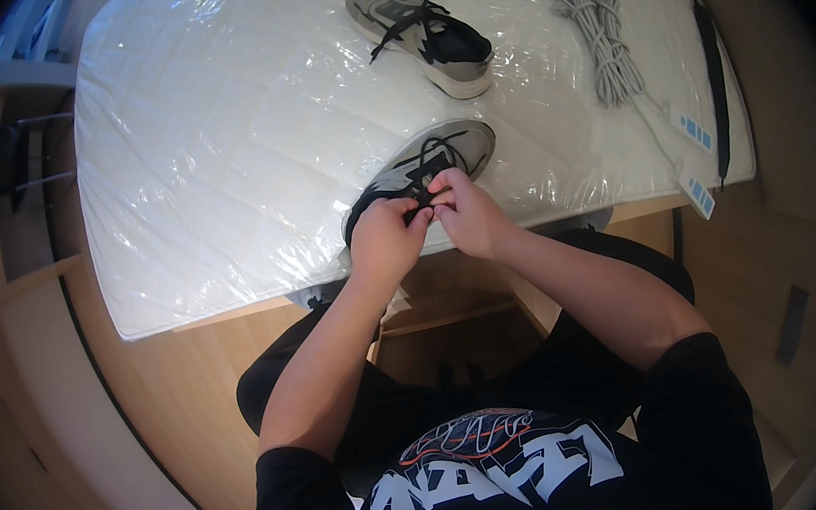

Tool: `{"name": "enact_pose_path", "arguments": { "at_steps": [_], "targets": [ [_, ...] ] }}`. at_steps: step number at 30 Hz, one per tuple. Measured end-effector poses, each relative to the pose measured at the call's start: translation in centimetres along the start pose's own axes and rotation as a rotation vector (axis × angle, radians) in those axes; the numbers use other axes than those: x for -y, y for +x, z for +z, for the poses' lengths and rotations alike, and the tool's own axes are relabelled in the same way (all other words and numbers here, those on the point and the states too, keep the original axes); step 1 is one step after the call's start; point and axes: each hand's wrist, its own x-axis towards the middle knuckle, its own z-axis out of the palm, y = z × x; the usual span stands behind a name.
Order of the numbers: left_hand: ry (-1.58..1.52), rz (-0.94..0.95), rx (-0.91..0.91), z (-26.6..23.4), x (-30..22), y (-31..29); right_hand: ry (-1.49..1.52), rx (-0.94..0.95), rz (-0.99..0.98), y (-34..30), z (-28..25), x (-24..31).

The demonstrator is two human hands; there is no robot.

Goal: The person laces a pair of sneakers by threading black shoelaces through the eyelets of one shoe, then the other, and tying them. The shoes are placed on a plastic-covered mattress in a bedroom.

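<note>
Close to the near edge of the plastic-wrapped mattress lies a grey and black sneaker [476, 143], its toe pointing away to the right. Both my hands meet over its laces [432, 156]. My left hand [386, 237] is closed, thumb and fingers pinching at the black lace near the shoe's opening. My right hand [469, 216] pinches the lace from the other side, its fingertips close to the left thumb. The exact bit of lace between the fingers is partly hidden. Farther off rests the matching sneaker [424, 40], toe to the upper left, with its black laces tied.
The white mattress [208, 177] bears a bundled grey cable [600, 42] at the far right, with white tags [698, 194] by its end. A black strap [713, 79] runs along the right edge. A dark chair [0, 158] stands at the left.
</note>
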Motion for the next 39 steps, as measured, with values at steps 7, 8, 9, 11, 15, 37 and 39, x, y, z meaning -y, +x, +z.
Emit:
{"name": "enact_pose_path", "arguments": {
  "at_steps": [7,8,9,11,15,37,39],
  "targets": [
    [0.107,0.249,-0.048,-0.2,-0.1,-1.4,-0.34,0.108,0.013,1.2,-1.1,3.5],
    [0.116,0.249,-0.04,-0.2,-0.1,-1.4,-0.431,0.144,0.003,1.7,-1.3,3.6],
    [0.126,0.249,-0.032,-0.1,-0.2,-1.5,-0.522,0.18,-0.008,2.3,-1.4,3.7],
    [0.136,0.235,-0.02,-0.1,0.1,-1.4,-0.699,0.208,-0.051,2.8,-1.0,4.3],
    [0.149,0.228,-0.007,0.5,1.1,-1.3,-0.942,0.243,-0.027,3.1,-0.4,6.6],
    [0.204,0.221,0.097,-0.1,0.2,-1.3,0.361,-0.083,-0.884,0.4,-3.8,38.5],
    [0.117,0.19,0.078,0.6,1.2,-1.3,0.264,-0.113,-0.741,0.2,-2.3,38.6]
  ]
}}
